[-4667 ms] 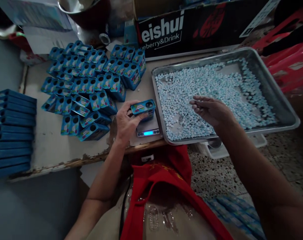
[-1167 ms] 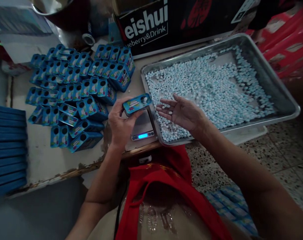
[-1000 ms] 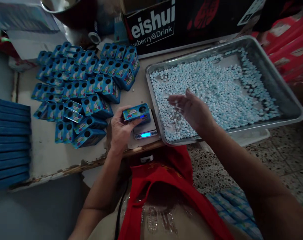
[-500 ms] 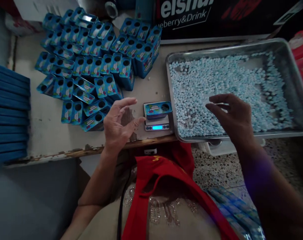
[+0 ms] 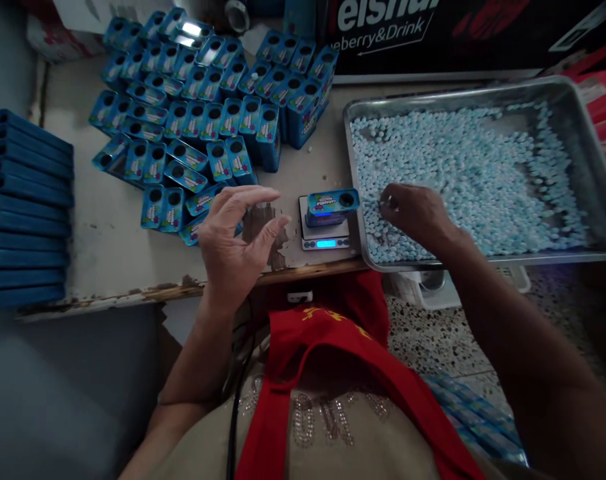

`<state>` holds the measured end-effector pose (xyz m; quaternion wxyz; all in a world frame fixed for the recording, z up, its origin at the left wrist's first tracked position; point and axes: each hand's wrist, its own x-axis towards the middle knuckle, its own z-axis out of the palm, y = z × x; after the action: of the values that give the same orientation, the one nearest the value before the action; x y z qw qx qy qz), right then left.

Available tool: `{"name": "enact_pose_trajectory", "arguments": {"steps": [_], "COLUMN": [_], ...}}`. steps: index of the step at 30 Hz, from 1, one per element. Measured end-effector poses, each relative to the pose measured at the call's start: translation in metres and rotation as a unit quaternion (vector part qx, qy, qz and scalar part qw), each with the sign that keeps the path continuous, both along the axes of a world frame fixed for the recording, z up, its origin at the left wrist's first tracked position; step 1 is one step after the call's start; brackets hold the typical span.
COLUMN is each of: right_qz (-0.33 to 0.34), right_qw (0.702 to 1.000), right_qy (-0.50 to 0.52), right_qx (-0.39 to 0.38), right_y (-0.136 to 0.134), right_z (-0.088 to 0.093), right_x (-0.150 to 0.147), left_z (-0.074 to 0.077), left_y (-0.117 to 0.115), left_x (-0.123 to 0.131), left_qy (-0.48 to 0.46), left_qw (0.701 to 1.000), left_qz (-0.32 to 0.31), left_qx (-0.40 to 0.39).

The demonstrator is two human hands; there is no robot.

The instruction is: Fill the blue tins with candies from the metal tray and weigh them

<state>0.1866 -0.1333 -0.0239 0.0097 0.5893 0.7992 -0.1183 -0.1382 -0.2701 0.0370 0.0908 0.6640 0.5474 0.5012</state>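
Observation:
A small blue candy box [image 5: 333, 205] with a round hole in its top rests on a digital scale [image 5: 327, 230] whose display glows blue. To the left of the scale, my left hand [image 5: 237, 243] hovers over the table edge, thumb and fingers apart, holding nothing. My right hand [image 5: 417, 210] is over the left part of a metal tray [image 5: 357, 180], just above the pale blue and white candies [image 5: 463, 160]. Its fingertips are pinched together; what lies between them is too small to make out.
Many upright blue boxes [image 5: 187, 117] with holes on top crowd the table's back left. More boxes [image 5: 25, 207] stand in a row at the far left. Behind the tray is a black printed carton [image 5: 433, 40]. Red packages [image 5: 603, 100] sit at the right.
My right hand has moved left across the tray and its fingers have closed. The left hand keeps its open shape. The whole view has shifted slightly.

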Motion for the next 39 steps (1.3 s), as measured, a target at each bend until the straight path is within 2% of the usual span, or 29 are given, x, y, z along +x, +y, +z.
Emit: {"name": "enact_pose_trajectory", "arguments": {"steps": [2,5,9,12,14,16,18,20,25,28,30,32,36,38,39], "right_qz": [-0.029,-0.064,-0.105,-0.142,-0.150,-0.132,-0.092,-0.036,0.110,0.140,0.116,0.057,-0.119,-0.194,-0.215], "right_qw": [0.999,0.988,0.962,0.935,0.914,0.897,0.896,0.912,0.958,0.963,0.956,0.936,0.861,0.846,0.852], "right_qy": [0.033,0.142,0.250,0.316,0.370,0.416,0.432,0.408,0.264,0.230,0.270,0.348,0.494,0.496,0.477], "right_qx": [-0.008,0.003,-0.026,-0.070,-0.080,-0.074,-0.054,-0.028,0.007,-0.005,-0.005,-0.002,-0.009,-0.012,-0.016], "right_y": [0.000,-0.004,-0.014,-0.020,-0.024,-0.027,-0.029,-0.028,-0.014,-0.008,-0.007,-0.008,-0.011,-0.015,-0.017], "right_z": [0.005,0.008,0.003,0.004,0.012,0.024,0.038,0.052,0.077,0.085,0.086,0.082,0.064,0.058,0.055], "right_x": [0.005,0.021,0.038,0.038,0.030,0.017,0.001,-0.017,-0.054,-0.066,-0.066,-0.061,-0.040,-0.032,-0.029], "left_z": [0.000,0.000,-0.003,-0.006,-0.007,-0.008,-0.011,-0.014,-0.017,-0.017,-0.018,-0.020,-0.024,-0.021,-0.018], "left_y": [-0.001,0.005,0.020,0.029,0.033,0.035,0.037,0.039,0.040,0.040,0.044,0.050,0.063,0.061,0.059], "left_x": [0.000,0.004,0.019,0.033,0.042,0.048,0.052,0.054,0.052,0.049,0.046,0.045,0.056,0.067,0.072], "left_qy": [0.007,0.027,0.074,0.126,0.163,0.193,0.208,0.214,0.227,0.225,0.218,0.213,0.222,0.248,0.265], "left_qw": [0.999,0.996,0.992,0.986,0.979,0.971,0.967,0.965,0.959,0.959,0.961,0.962,0.956,0.946,0.939], "left_qz": [-0.012,-0.028,-0.048,-0.053,-0.046,-0.036,-0.027,-0.019,-0.026,-0.030,-0.025,-0.024,-0.046,-0.071,-0.085], "left_qx": [-0.040,-0.082,-0.086,-0.093,-0.114,-0.135,-0.146,-0.151,-0.166,-0.168,-0.168,-0.172,-0.188,-0.198,-0.202]}}
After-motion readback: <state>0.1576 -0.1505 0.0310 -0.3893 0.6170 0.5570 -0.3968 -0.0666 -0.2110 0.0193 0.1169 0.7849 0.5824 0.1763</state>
